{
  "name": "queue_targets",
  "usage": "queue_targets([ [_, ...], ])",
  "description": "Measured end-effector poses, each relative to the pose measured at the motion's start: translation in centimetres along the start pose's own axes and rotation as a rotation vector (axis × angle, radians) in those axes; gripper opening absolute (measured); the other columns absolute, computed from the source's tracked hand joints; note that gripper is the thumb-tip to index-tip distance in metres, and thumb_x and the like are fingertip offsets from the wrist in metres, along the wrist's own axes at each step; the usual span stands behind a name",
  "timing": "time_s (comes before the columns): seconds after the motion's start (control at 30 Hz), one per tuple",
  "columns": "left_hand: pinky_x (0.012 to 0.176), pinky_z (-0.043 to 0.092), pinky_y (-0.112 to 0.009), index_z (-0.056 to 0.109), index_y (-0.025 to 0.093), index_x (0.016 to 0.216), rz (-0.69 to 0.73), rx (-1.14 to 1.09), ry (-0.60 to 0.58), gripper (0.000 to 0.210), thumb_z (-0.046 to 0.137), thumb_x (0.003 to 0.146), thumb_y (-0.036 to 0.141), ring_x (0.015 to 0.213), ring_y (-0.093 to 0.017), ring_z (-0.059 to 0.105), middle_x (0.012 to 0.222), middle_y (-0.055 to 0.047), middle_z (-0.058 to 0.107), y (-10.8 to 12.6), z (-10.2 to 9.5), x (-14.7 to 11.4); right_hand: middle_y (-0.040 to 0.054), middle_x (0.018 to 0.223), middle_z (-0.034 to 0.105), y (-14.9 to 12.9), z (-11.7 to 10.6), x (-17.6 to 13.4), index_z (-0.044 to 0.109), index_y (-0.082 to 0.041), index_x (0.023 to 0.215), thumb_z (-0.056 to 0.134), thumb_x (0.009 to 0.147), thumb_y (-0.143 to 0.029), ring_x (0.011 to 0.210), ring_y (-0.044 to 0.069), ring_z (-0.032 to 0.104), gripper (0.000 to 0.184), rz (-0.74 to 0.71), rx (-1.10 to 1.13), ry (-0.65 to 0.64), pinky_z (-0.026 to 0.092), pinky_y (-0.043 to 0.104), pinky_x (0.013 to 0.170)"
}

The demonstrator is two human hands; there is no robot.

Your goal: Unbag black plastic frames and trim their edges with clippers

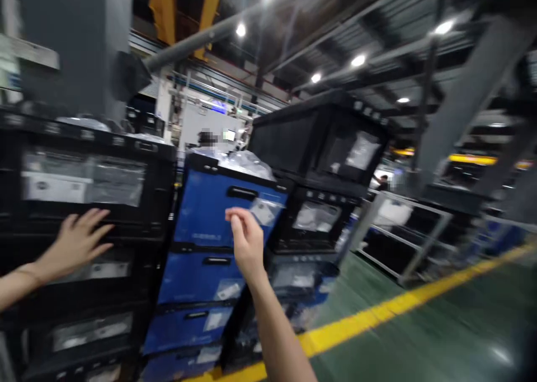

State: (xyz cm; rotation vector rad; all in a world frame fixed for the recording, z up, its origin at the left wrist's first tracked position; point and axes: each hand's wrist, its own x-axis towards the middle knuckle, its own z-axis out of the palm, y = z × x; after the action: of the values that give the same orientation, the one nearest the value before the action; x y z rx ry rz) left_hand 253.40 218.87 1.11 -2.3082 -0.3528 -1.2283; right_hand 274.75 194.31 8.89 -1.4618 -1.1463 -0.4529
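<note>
My left hand [79, 239] is open, its fingers spread in front of the stacked black crates [161, 225]. Whether it touches them I cannot tell. The upper crate there has a clear pouch [119, 179] with a white label [54, 187] above my fingertips. My right hand [247, 242] is raised before a stack of blue crates [205, 206], thumb against curled fingers, with nothing seen sticking out of it. Just beyond that hand are the top blue crate's black handle slot [242, 192] and its labelled pouch [265, 210]. Clear plastic wrap [247, 163] bulges over that crate's rim.
More black crates [289, 130] with label pouches stand in a stack to the right. A metal-framed cart [403, 236] is farther right, beyond a yellow floor line [377, 314] on the green floor [453, 337]. A grey column [62, 41] rises behind the left stack. Distant people are partly visible.
</note>
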Motion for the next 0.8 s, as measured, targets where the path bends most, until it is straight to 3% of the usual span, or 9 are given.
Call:
queue_targets([
  [0.07, 0.095, 0.027, -0.053, 0.057, 0.015, 0.1, -0.021, 0.028, -0.078, 0.037, 0.047, 0.078, 0.044, 0.118, -0.027, 0.039, 0.121, -0.011, 0.051, -3.2, 3.1, -1.3, 0.0044, 0.099, 0.058, -3.4, 7.1, 6.5, 0.054, -0.018, 0.094, 0.036, 0.087, -0.025, 0.093, 0.013, 0.053, 0.021, -0.163, -0.021, -0.067, 0.044, 0.028, 0.079],
  [0.17, 0.098, 0.02, -0.051, 0.056, 0.023, 0.107, -0.03, 0.046, -0.155, 0.041, 0.048, 0.075, 0.048, 0.121, -0.029, 0.036, 0.124, -0.012, 0.051, -5.5, 6.5, -2.5, 0.0096, 0.115, 0.051, -7.3, 17.0, 14.2, 0.054, -0.016, 0.1, 0.039, 0.085, -0.029, 0.111, 0.017, 0.043, 0.025, -0.309, -0.151, -0.136, 0.034, 0.03, 0.09],
  [0.23, 0.099, 0.016, -0.052, 0.051, 0.028, 0.114, -0.033, 0.044, -0.173, 0.047, 0.045, 0.075, 0.053, 0.123, -0.028, 0.033, 0.126, -0.009, 0.05, -6.0, 7.9, -2.7, 0.0141, 0.103, 0.057, -8.2, 22.0, 17.6, 0.059, -0.013, 0.089, 0.044, 0.082, -0.04, 0.102, 0.024, 0.049, 0.032, -0.329, -0.283, -0.211, 0.037, 0.037, 0.084],
  [0.3, 0.098, 0.014, -0.052, 0.046, 0.03, 0.118, -0.03, 0.04, -0.19, 0.05, 0.042, 0.075, 0.055, 0.124, -0.028, 0.03, 0.129, -0.008, 0.047, -6.1, 8.7, -2.7, 0.0105, 0.075, 0.063, -8.1, 25.3, 19.5, 0.06, -0.014, 0.068, 0.044, 0.078, -0.052, 0.079, 0.023, 0.058, 0.043, -0.327, -0.416, -0.288, 0.042, 0.038, 0.071],
  [0.4, 0.098, 0.009, -0.054, 0.046, 0.028, 0.119, -0.023, 0.029, -0.165, 0.051, 0.038, 0.076, 0.055, 0.125, -0.028, 0.026, 0.127, -0.008, 0.049, -6.3, 9.3, -2.6, 0.0023, 0.054, 0.057, -7.5, 27.2, 20.2, 0.057, -0.016, 0.056, 0.035, 0.079, -0.06, 0.058, 0.015, 0.056, 0.054, -0.339, -0.579, -0.296, 0.04, 0.031, 0.058],
  [0.57, 0.1, -0.006, -0.054, 0.051, 0.028, 0.114, 0.012, -0.016, -0.095, 0.047, 0.038, 0.077, 0.054, 0.132, -0.024, 0.0, 0.122, -0.004, 0.055, -6.8, 9.8, -3.0, 0.0039, 0.045, 0.053, -7.8, 26.6, 18.7, 0.057, -0.02, 0.047, 0.016, 0.086, -0.054, 0.048, 0.015, 0.053, 0.066, -0.344, -0.726, -0.157, 0.023, 0.026, 0.044],
  [0.67, 0.099, -0.012, -0.055, 0.047, 0.03, 0.117, 0.02, -0.033, -0.112, 0.046, 0.038, 0.078, 0.053, 0.132, -0.021, -0.007, 0.122, -0.003, 0.054, -6.9, 9.9, -3.4, 0.003, 0.041, 0.049, -8.1, 26.4, 18.3, 0.057, -0.019, 0.046, 0.017, 0.085, -0.055, 0.045, 0.015, 0.05, 0.067, -0.345, -0.737, -0.12, 0.018, 0.026, 0.044],
  [0.8, 0.096, -0.015, -0.058, 0.039, 0.028, 0.124, -0.028, -0.024, -0.175, 0.049, 0.036, 0.08, 0.05, 0.131, -0.022, -0.01, 0.128, -0.005, 0.048, -6.6, 10.4, -3.7, 0.001, 0.041, 0.041, -7.9, 27.2, 19.1, 0.057, -0.017, 0.046, 0.018, 0.083, -0.059, 0.046, 0.013, 0.046, 0.068, -0.364, -0.687, -0.136, 0.019, 0.025, 0.048],
])
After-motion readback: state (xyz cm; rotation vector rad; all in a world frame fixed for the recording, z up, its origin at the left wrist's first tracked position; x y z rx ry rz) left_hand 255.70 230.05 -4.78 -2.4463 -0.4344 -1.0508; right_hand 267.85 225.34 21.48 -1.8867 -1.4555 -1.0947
